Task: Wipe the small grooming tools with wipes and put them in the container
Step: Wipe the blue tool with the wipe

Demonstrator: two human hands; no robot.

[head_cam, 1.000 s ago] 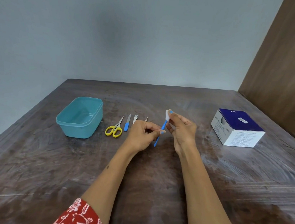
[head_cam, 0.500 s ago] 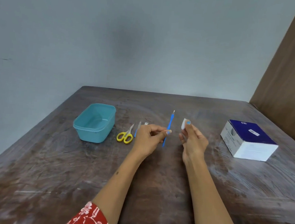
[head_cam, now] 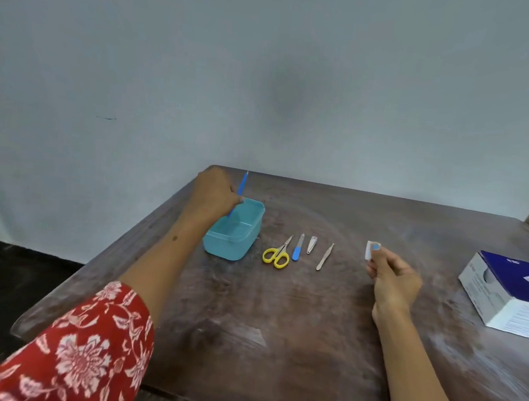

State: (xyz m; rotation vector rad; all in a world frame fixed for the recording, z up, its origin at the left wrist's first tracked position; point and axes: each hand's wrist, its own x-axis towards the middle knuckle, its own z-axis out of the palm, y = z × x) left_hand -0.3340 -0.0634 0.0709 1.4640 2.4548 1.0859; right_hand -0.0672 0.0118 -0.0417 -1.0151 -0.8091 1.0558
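Note:
My left hand (head_cam: 214,193) grips a thin blue stick tool (head_cam: 242,184) over the teal container (head_cam: 240,249), the tool's lower end dipping inside the rim. My right hand (head_cam: 391,280) pinches a small white wipe (head_cam: 368,250) above the table, to the right of the tools. Between container and right hand lie yellow-handled scissors (head_cam: 276,256), a blue-handled nail file (head_cam: 298,248), a nail clipper (head_cam: 312,244) and tweezers (head_cam: 325,257), side by side on the wooden table (head_cam: 279,321).
A white and dark blue box (head_cam: 509,292) sits at the table's right side. The table's left edge runs close to the container, with dark floor beyond. A grey wall stands behind.
My left hand has carried the blue stick tool leftward from the middle of the table to the container. My right hand with the wipe has drawn apart from it. The camera has turned left.

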